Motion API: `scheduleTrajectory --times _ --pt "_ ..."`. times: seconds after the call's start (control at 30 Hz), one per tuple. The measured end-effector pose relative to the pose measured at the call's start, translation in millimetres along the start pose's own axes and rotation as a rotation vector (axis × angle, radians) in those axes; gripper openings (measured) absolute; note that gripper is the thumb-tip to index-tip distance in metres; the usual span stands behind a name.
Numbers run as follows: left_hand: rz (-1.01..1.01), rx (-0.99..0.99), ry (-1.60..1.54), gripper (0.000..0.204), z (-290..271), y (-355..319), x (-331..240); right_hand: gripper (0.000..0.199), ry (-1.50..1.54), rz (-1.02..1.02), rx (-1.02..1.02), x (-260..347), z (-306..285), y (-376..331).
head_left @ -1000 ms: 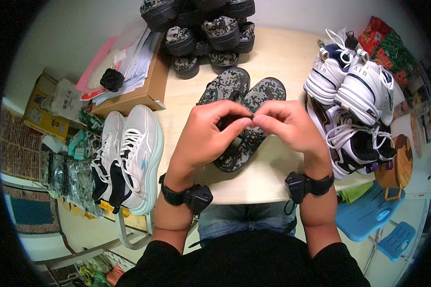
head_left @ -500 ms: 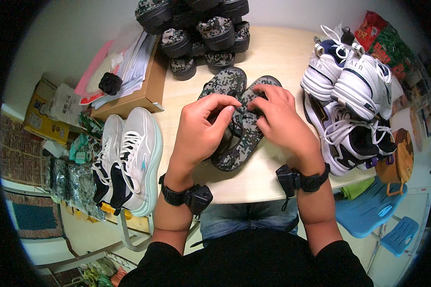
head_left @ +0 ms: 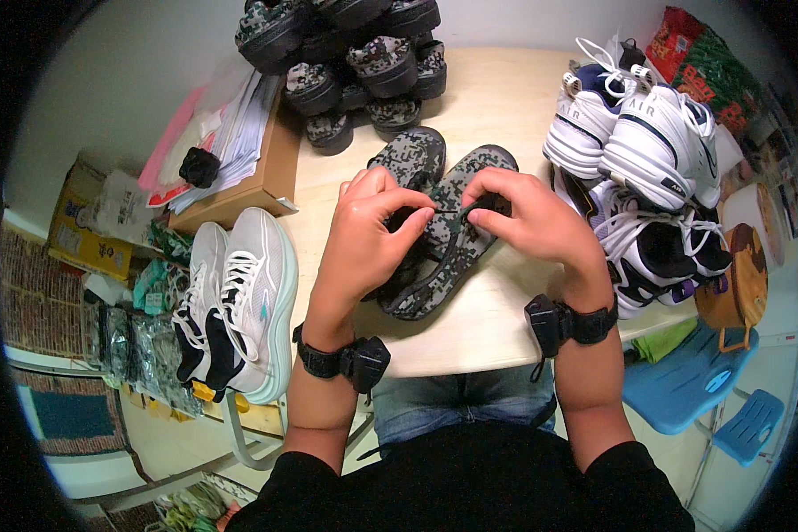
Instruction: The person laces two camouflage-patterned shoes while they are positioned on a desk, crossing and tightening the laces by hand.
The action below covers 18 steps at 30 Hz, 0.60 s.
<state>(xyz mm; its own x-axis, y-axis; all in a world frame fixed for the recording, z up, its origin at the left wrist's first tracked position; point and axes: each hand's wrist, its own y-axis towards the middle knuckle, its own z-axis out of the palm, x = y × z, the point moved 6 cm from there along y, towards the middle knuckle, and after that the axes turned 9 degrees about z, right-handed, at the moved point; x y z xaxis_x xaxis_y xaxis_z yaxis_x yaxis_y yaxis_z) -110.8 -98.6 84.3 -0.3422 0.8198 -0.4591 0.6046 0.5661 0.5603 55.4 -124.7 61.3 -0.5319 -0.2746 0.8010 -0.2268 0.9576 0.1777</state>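
Two camouflage shoes with dark soles lie side by side on the table in front of me, the left shoe (head_left: 414, 152) partly under my left hand (head_left: 355, 235) and the right shoe (head_left: 439, 282) slanting toward me. Above the right shoe, my left thumb and forefinger pinch one end of a thin dark lace (head_left: 447, 212). The other end runs to my right hand (head_left: 541, 217), whose thumb and forefinger are also closed on it. Most of the left shoe's near half is hidden by my left hand.
At the back stands a pile of similar camouflage shoes (head_left: 386, 66). White sneakers (head_left: 262, 284) are at left, beside a cardboard box (head_left: 248, 182) of papers. More white sneakers (head_left: 652, 146) are stacked at right. A blue chair (head_left: 683, 390) is beyond the table (head_left: 505, 332).
My right hand has moved slightly down, its fingers closing from a loose curl into a pinch. A dark lace now shows between both hands. The view has shifted a little.
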Motion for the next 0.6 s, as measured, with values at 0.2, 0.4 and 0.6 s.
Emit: scheduleTrajectory --times 0.2,0.4,0.6 --pt "-0.004 0.039 0.058 0.012 4 1 -6 0.016 0.042 0.039 0.034 -2 2 0" --pt "0.023 0.024 0.092 0.01 8 1 -5 0.016 0.03 0.02 0.024 -1 1 -1" --pt "-0.058 -0.004 0.012 0.009 10 -2 9 0.016 0.062 0.094 0.05 2 0 -1"
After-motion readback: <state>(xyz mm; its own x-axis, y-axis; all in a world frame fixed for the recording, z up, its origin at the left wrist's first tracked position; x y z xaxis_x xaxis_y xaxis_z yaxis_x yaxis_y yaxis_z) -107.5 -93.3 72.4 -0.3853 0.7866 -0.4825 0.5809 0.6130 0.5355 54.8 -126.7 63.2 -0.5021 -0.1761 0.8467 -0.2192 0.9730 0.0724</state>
